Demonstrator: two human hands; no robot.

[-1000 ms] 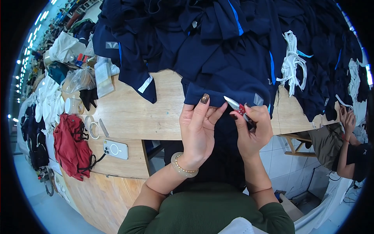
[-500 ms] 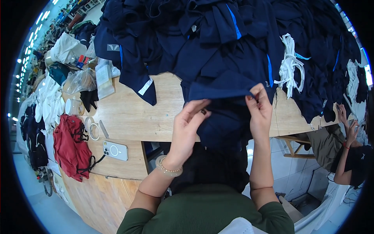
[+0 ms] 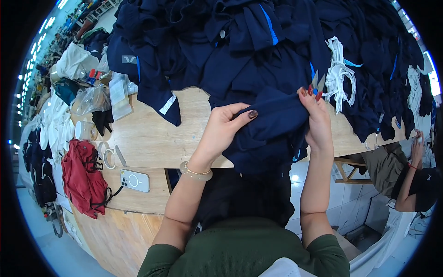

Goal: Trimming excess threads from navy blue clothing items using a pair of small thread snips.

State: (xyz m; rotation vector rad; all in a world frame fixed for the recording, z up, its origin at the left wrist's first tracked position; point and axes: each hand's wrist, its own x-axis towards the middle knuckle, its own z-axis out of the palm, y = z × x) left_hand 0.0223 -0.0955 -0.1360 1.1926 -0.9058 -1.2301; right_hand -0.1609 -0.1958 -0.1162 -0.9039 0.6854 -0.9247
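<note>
Left grip point(image 3: 220, 128) and right grip point(image 3: 318, 122) pinch navy cloth point(image 3: 276, 122).

Left of the left hand point(image 3: 220, 128), bare table point(image 3: 159, 134) leaves a way through as far as the rings point(image 3: 104, 161). Ahead, the navy heap point(image 3: 184, 51) blocks both hands. Beside the right hand point(image 3: 318, 120), snips point(image 3: 321, 84) jut toward the white strips point(image 3: 340, 76); the gap there looks narrow, though depth is hard to judge. Bare table also lies right of the right wrist.
</note>
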